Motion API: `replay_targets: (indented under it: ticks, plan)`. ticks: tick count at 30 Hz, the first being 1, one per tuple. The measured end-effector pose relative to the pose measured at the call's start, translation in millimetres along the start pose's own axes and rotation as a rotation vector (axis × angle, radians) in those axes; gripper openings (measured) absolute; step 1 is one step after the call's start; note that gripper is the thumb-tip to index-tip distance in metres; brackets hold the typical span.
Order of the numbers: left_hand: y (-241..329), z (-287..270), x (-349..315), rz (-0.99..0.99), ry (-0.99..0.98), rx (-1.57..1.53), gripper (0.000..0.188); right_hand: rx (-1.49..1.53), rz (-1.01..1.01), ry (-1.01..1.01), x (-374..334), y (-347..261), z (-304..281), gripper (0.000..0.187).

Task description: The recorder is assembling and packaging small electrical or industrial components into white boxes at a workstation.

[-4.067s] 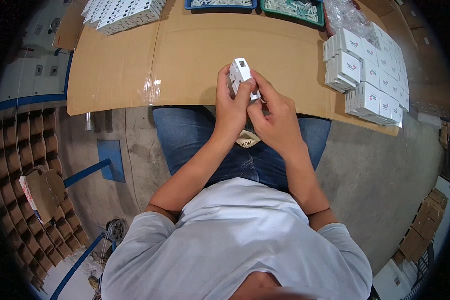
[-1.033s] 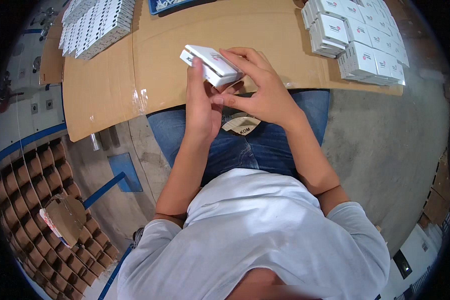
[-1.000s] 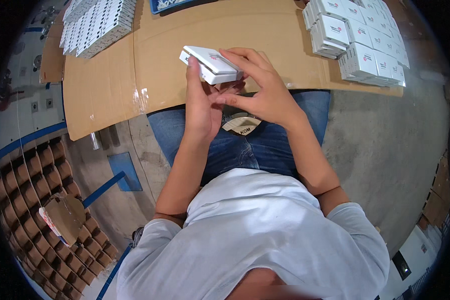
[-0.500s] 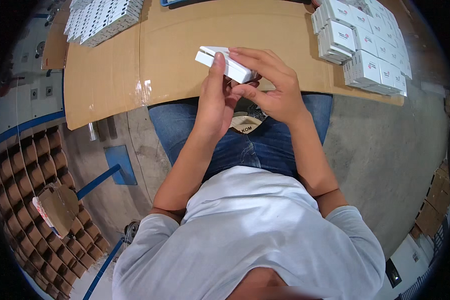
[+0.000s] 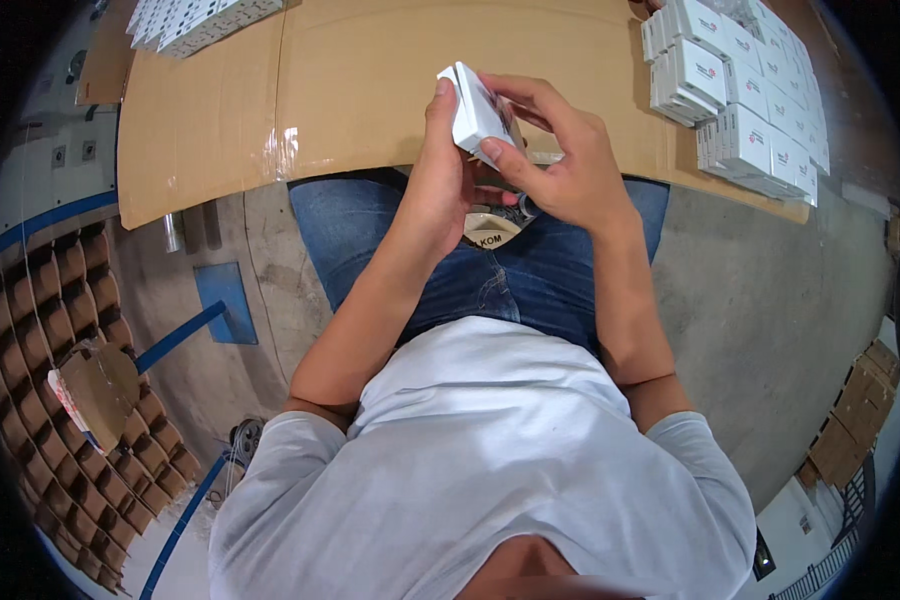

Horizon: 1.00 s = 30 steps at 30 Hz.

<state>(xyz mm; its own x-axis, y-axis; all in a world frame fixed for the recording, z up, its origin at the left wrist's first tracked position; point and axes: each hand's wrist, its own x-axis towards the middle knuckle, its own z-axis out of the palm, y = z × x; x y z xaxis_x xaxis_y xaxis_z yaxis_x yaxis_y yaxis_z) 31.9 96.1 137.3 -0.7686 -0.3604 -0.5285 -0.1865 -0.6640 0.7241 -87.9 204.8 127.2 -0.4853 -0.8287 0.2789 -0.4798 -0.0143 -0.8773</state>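
A small white carton (image 5: 477, 112) is held up between my two hands, tilted, above the near edge of the cardboard-covered table. My left hand (image 5: 444, 165) grips it from the left, the thumb pressed along its side and the other fingers partly hidden beneath. On the right, my right hand (image 5: 567, 160) is closed on the carton, its thumb on the near end and its fingers over the far end. A dark seam runs lengthwise along the carton. What is inside it, if anything, cannot be seen.
Stacks of similar white cartons (image 5: 755, 105) stand at the table's right side. More white boxes (image 5: 210, 22) sit in rows at the far left. Brown cardboard (image 5: 370, 90) covers the table. A brown cardboard grid of compartments (image 5: 65, 385) and a blue metal stand (image 5: 226, 303) are at the left.
Both hands have turned the carton from lying crosswise to a steeper angle, and my right thumb has come onto its near end. The whole view has shifted slightly.
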Motion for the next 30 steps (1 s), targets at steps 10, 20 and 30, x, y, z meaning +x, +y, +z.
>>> replay_targets:
  ticks: [10, 20, 30]
  plan:
    - [-2, 4, -6, 0.055, 0.089, -0.083, 0.061, -0.152, -0.217, -0.037, 4, 2, 11, 0.055]
    - [-4, 6, -8, 0.039, 0.106, -0.098, 0.057, -0.145, -0.265, 0.039, -4, 7, 27, 0.041]
    - [-1, 9, -9, 0.079, 0.104, -0.097, 0.059, -0.104, -0.263, 0.062, -5, 5, 32, 0.039]
